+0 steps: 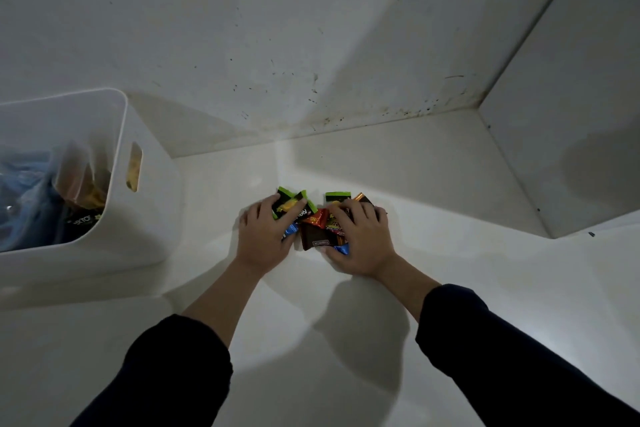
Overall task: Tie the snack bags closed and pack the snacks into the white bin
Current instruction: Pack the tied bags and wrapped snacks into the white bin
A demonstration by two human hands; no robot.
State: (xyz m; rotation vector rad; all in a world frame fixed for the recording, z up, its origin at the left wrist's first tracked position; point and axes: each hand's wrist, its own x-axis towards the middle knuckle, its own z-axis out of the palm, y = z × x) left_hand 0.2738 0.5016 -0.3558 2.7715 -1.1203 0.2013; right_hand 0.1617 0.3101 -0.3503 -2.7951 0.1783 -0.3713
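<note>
Snack packets [314, 229] heaped beside bin [117, 163]

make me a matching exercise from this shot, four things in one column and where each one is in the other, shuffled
Things
1. white bin
2. left hand
3. right hand
4. dark brown packet

Places
A. between the two hands, on the counter
B. on the packets at the right of the pile
C. at the left of the counter, with bags already in it
D. over a green-edged packet at the left of the pile

Pairs: 1-C, 2-D, 3-B, 4-A
</note>
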